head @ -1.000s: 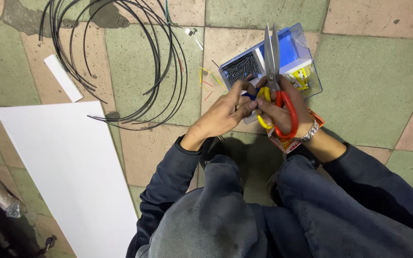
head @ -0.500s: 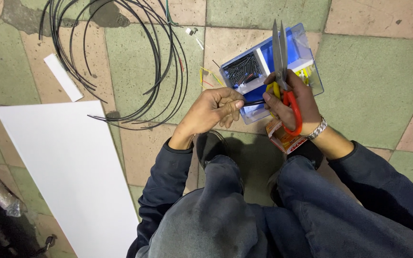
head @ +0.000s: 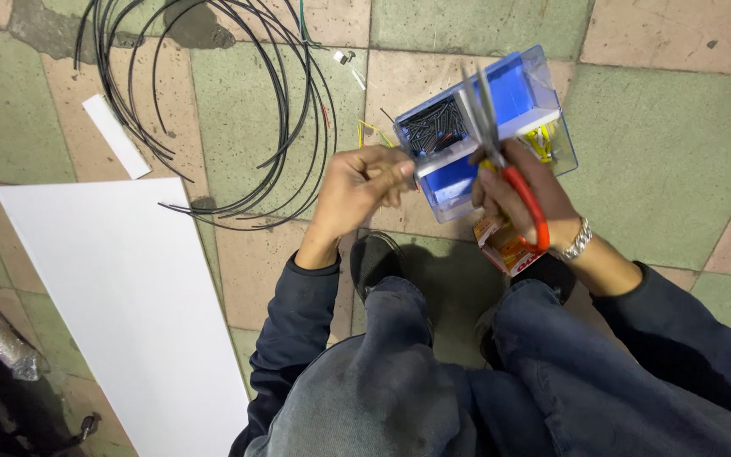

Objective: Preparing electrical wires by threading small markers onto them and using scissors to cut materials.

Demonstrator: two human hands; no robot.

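below, one right hand (head: 522, 199) gripping one pair of scissors (head: 501, 148), left hand (head: 357, 190) fingers pinched shut, one blue box (head: 509, 93)

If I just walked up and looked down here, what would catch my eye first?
Probably the red-handled scissors in the right hand, blades up over a clear blue compartment box on the tiled floor. The left hand pinches something small beside it. Far left lie black cable loops and a white board.

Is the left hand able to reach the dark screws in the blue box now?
Probably yes. The left hand is right beside the blue box, whose top looks open, and nothing lies between it and the dark screws.
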